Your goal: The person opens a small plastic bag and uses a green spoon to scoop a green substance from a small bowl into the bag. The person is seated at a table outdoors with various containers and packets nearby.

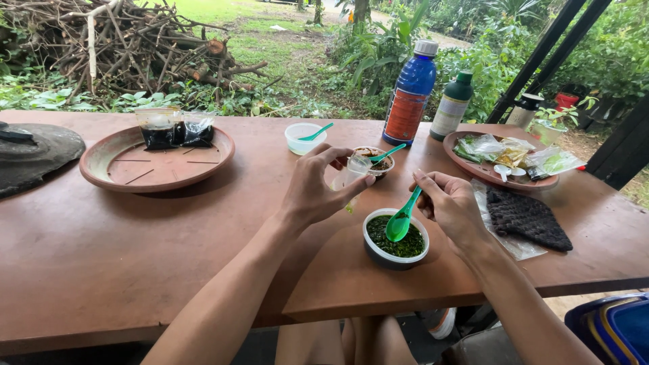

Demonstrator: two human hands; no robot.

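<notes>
Flanking bowl point(395, 241): blue bottle point(410, 93), dark cloth point(527, 217), clay dish point(157, 161).

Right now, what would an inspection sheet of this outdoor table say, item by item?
Surface: long brown wooden table, worn, outdoors.
Job's things: round bowl of dark green bits; green spoon over it; small clear bag.
Clutter: clay dish with two dark-filled bags; white cup; second small bowl with a spoon; blue bottle; green-capped bottle; tray of packets; dark knitted cloth.
Grippers: left hand pinches the clear bag; right hand holds the green spoon.
Cables: nothing seen.
Surroundings: grass, leafy plants, pile of branches, dark posts at right.
</notes>
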